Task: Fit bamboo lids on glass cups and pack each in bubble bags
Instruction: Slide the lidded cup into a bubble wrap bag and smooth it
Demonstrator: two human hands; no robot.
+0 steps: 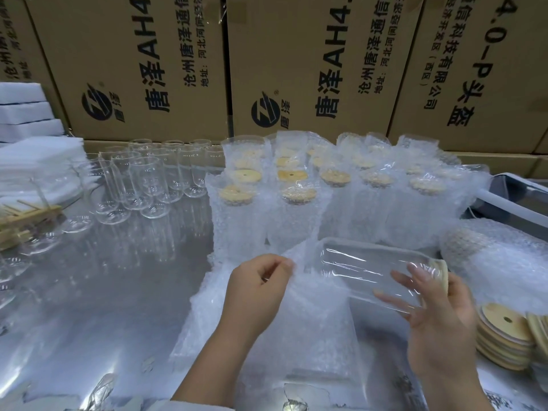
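My right hand grips a clear glass cup lying on its side, base pointing left, with a bamboo lid fitted on its mouth by my fingers. My left hand pinches the edge of a bubble bag that lies over a pile of bags on the metal table. The cup's base sits at the bag's upper edge; whether it is inside the bag I cannot tell.
Several packed cups in bubble bags stand in rows behind. Several bare glass cups stand at the left. A stack of bamboo lids sits at the right edge. White foam sheets and cardboard boxes line the back.
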